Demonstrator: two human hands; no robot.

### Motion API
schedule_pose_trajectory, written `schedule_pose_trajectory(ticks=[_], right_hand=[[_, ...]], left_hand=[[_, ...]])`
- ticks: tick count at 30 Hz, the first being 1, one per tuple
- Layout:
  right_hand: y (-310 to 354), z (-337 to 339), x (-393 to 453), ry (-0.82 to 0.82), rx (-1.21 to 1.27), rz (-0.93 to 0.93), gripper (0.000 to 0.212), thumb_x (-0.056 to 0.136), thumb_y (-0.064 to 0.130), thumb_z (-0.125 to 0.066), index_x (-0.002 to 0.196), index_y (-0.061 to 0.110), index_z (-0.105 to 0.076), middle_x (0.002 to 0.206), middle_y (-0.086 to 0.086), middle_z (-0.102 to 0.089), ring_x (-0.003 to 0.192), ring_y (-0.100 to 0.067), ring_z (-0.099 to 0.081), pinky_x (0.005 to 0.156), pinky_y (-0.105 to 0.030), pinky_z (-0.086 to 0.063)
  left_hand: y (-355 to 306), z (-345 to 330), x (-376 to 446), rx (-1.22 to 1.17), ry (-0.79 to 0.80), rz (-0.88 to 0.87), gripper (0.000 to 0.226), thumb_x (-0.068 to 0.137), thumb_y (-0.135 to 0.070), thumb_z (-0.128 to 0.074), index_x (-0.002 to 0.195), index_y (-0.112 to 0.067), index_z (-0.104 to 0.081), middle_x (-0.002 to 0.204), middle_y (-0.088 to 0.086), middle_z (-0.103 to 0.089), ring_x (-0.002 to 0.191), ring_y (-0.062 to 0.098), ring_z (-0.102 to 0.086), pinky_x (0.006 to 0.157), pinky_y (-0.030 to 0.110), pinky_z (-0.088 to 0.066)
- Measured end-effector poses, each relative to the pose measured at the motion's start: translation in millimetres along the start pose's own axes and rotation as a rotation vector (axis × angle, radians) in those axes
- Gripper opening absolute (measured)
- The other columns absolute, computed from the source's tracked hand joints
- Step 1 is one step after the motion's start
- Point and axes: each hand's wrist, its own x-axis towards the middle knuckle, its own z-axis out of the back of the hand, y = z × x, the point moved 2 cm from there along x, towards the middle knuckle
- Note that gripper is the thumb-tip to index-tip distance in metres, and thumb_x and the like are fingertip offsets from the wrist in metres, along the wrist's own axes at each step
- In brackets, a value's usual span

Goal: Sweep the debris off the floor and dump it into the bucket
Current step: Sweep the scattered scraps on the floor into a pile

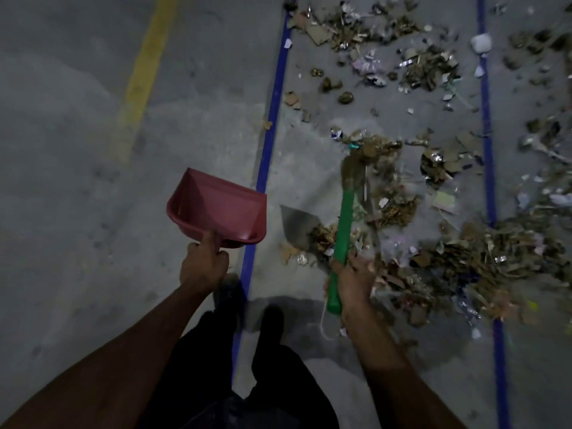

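Green plastic is filling the right hand (353, 283) — its fingers are curling round the broom handle (342, 243), whose bristles (353, 170) are touching the debris (433, 212) strewn between two blue floor lines (272, 119). Left hand (204, 264) is gripping the red dustpan (216, 209) by its handle, held above the grey concrete floor (77, 181) — just left of the nearer line. No bucket is showing.

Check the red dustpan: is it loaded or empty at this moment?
Empty. The dustpan, held by the left hand clear of the debris, shows only bare red plastic inside; the scraps still lie on the floor.
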Motion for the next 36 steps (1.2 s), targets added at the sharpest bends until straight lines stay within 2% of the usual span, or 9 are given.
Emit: schedule_pose_trajectory(ticks=[4,9,13,16,20,25,27,31,36], right_hand=[[-1,-39,-2,0.095,-0.111,0.04,0.043,0.086,-0.001,-0.066,0.127,0.01,-0.063,0.075,-0.014,-0.061,0.049,-0.021,-0.051,0.048,-0.029,-0.047],[21,-90,48,0.172,-0.385,0.08,0.045,0.085,0.006,-0.069,0.129,0.015,-0.063,0.091,-0.009,-0.07,0.055,-0.015,-0.059,0.047,-0.023,-0.048],[56,-113,103,0.051,-0.518,0.045,0.028,0.081,0.009,-0.072,0.108,0.016,-0.071,0.071,-0.003,-0.066,0.052,-0.016,-0.06,0.043,-0.018,-0.047],[81,-122,141,-0.07,-0.466,-0.026,0.021,0.081,0.013,-0.073,0.102,0.013,-0.071,0.079,-0.012,-0.068,0.062,-0.027,-0.063,0.059,-0.032,-0.054],[118,-141,173,-0.226,-0.248,-0.087,0.025,0.081,0.005,-0.071,0.106,-0.003,-0.07,0.08,-0.016,-0.065,0.057,-0.026,-0.058,0.057,-0.033,-0.05],[144,-178,146,-0.285,-0.137,0.002,0.022,0.082,0.0,-0.069,0.101,0.012,-0.069,0.064,0.0,-0.059,0.041,-0.01,-0.055,0.036,-0.016,-0.042],[140,-193,121,-0.224,-0.179,0.062,0.032,0.084,0.002,-0.069,0.112,0.019,-0.067,0.07,0.002,-0.063,0.053,-0.017,-0.061,0.039,-0.015,-0.043],[122,-222,78,0.057,-0.207,0.059,0.04,0.09,0.014,-0.065,0.127,0.031,-0.059,0.086,-0.009,-0.067,0.066,-0.023,-0.065,0.054,-0.031,-0.054],[126,-257,60,0.221,-0.563,0.247,0.043,0.088,0.013,-0.065,0.131,0.01,-0.06,0.095,-0.005,-0.063,0.08,-0.018,-0.059,0.067,-0.013,-0.039]], left_hand=[[-6,16,28,0.016,0.045,-0.042,0.058,0.079,-0.031,-0.043,0.136,-0.019,-0.038,0.108,0.028,-0.055,0.098,0.045,-0.055,0.082,0.043,-0.044],[-14,30,97,0.023,0.069,-0.053,0.052,0.088,-0.016,-0.051,0.138,-0.017,-0.037,0.109,0.028,-0.053,0.101,0.043,-0.053,0.076,0.037,-0.038],[-29,49,158,0.047,0.104,-0.068,0.058,0.089,-0.016,-0.051,0.143,-0.022,-0.033,0.108,0.026,-0.049,0.099,0.043,-0.053,0.077,0.036,-0.037],[-43,66,200,0.064,0.134,-0.077,0.061,0.09,-0.015,-0.051,0.147,-0.023,-0.03,0.114,0.026,-0.049,0.103,0.042,-0.052,0.084,0.039,-0.041],[-61,87,248,0.105,0.139,-0.089,0.063,0.091,-0.017,-0.051,0.149,-0.024,-0.029,0.12,0.026,-0.049,0.108,0.042,-0.051,0.089,0.042,-0.042],[-76,107,274,0.13,0.142,-0.076,0.063,0.091,-0.019,-0.052,0.15,-0.024,-0.027,0.122,0.027,-0.047,0.11,0.044,-0.051,0.092,0.042,-0.041],[-79,113,278,0.145,0.156,-0.084,0.064,0.092,-0.018,-0.05,0.15,-0.022,-0.026,0.123,0.027,-0.048,0.111,0.044,-0.051,0.093,0.043,-0.041],[-84,122,281,0.177,0.176,-0.083,0.064,0.089,-0.013,-0.048,0.148,-0.022,-0.026,0.126,0.025,-0.047,0.111,0.043,-0.049,0.091,0.045,-0.042],[-84,134,284,0.232,0.159,-0.005,0.062,0.088,-0.012,-0.05,0.146,-0.021,-0.028,0.127,0.027,-0.04,0.107,0.048,-0.052,0.09,0.048,-0.045]])
